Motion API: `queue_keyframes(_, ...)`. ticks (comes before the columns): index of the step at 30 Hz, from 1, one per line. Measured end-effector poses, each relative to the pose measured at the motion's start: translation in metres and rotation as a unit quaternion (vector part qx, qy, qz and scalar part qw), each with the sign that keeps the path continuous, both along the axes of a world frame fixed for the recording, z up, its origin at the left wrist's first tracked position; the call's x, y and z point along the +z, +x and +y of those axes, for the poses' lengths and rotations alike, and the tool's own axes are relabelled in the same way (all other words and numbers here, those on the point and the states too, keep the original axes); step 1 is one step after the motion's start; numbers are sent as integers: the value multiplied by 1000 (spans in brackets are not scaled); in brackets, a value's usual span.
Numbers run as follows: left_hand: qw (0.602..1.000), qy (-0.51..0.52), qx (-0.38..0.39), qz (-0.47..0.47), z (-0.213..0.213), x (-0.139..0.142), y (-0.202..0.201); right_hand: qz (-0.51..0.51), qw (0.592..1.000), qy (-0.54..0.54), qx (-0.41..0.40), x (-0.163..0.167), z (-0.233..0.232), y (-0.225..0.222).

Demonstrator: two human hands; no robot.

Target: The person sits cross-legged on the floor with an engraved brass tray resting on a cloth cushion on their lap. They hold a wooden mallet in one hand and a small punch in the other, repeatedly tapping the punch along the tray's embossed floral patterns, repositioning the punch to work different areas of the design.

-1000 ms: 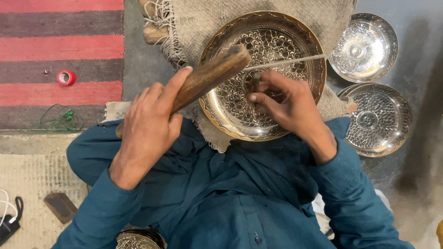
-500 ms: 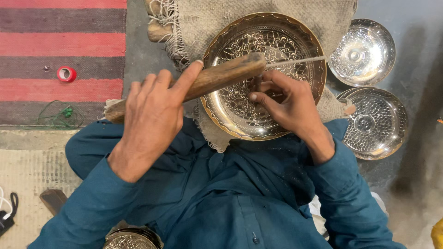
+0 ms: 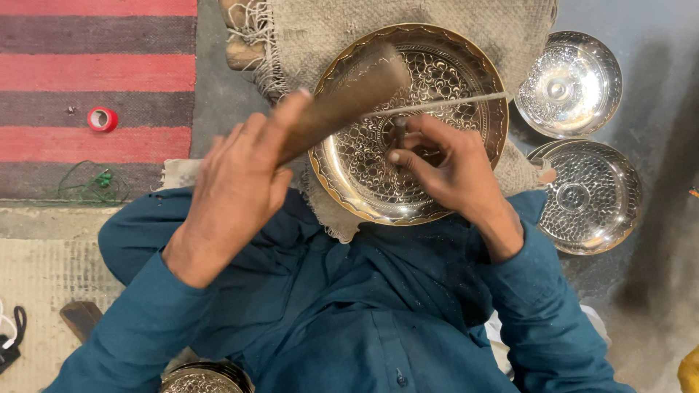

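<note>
Head view, looking straight down. Left hand [image 3: 233, 193] grips a wooden mallet [image 3: 342, 98], fingers wrapped around the handle, thumb lying along it. The mallet head is blurred and sits over the upper left rim of the engraved brass tray [image 3: 451, 80]. Right hand [image 3: 448, 171] rests on the tray's centre, fingers pinched closed around a short dark punch [image 3: 400, 131] held roughly upright, tip on the patterned surface. A thin pale stick or wire [image 3: 444, 104] lies across the tray from near the punch toward the right rim; whether it touches the hand cannot be told.

The tray lies tilted on a coarse burlap cloth [image 3: 408, 22] in front of the person's lap, its near rim against the teal sleeves and shirt [image 3: 349, 291]. Its face is covered with scale-like chased ornament.

To the right, on the grey floor, two silver engraved dishes: upper dish [image 3: 568, 84] and lower dish [image 3: 586, 196], just beside each other, near the tray but apart from it. At left, a red-and-dark striped rug [image 3: 95, 73] carries a red tape roll [image 3: 102, 118] and a tangle of green wire [image 3: 95, 185]. Another patterned metal piece [image 3: 200, 378] shows at the bottom edge, mostly hidden
</note>
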State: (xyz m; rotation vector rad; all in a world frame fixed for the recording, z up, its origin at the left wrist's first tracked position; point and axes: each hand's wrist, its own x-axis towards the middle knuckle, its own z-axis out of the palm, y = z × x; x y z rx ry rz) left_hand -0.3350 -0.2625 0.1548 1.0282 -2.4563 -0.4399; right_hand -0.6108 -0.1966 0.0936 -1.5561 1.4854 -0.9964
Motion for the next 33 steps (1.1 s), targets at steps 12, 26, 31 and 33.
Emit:
queue_keyframes(12,1000,23,1,14,-5,-4,2,8,1000,9,-2,2,0,-1)
queue_keyframes(26,989,-99,17,-107,-10,-12,5,19,999,-26,28,3,-1,-3)
queue_keyframes(31,992,-88,13,-86,-11,-14,8,33,999,-21,21,4,-1,-3)
queue_keyframes(33,993,-86,10,-81,-12,-13,8,24,1000,-5,15,5,-1,-3)
